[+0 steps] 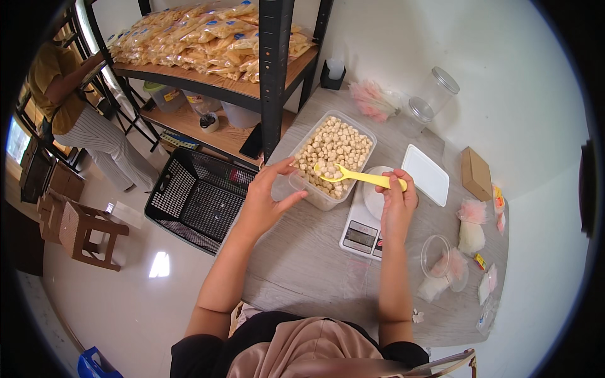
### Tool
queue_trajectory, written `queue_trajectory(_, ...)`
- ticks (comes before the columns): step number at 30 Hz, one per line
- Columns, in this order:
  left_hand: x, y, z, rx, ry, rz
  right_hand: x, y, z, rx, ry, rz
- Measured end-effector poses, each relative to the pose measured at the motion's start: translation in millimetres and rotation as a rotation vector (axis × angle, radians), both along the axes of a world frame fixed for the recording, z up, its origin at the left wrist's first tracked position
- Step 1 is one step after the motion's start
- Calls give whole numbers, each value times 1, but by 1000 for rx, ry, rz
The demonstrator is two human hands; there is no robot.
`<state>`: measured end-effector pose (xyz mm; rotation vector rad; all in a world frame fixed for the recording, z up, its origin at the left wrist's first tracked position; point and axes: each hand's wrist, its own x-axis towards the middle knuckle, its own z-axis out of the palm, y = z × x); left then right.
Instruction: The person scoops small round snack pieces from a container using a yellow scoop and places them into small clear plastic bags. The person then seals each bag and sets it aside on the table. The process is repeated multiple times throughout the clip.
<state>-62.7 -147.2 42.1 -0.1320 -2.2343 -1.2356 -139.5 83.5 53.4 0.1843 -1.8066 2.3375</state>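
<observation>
My right hand (396, 205) grips the handle of a yellow plastic spoon (362, 179). The spoon's bowl, with a few round pale pieces in it, is over a clear rectangular tub (328, 200). Pale, roundish snack balls (337, 142) fill much of that tub. At the tub's near left corner, my left hand (261, 201) curves its thumb and fingers around a see-through plastic item (288, 184), whose exact kind I cannot make out. Just right of the tub stands a white digital kitchen scale (362, 235), partly behind my right hand and the spoon.
A white lid (426, 175), clear jars (439, 88), a brown box (476, 173) and small filled bags (471, 236) sit on the table. Left are a black crate (198, 198), a shelf post (275, 82) with bagged snacks (195, 38), a stool (94, 230) and another person (82, 107).
</observation>
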Motion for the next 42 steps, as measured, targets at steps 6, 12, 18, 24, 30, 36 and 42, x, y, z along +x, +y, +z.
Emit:
queue_trajectory(6,0,0,-2,-81,3,13,5,-3,15,63,-1,108)
queue_trajectory(12,1,-2,-2,-141,28,-10,3,-8,22,161,20,148)
queue_trajectory(18,1,2,-4,-83,36,-40,-4,-8,41,275,36,229)
queue_trajectory(24,1,10,-7,-74,60,-64,-2,-27,51,273,65,310)
queue_trajectory(30,1,14,-9,-15,77,-40,4,-44,58,303,189,285)
queue_trajectory(36,1,19,-9,22,53,-10,4,-49,65,425,370,218)
queue_trajectory(42,0,18,-9,68,59,10,11,-39,78,459,462,7)
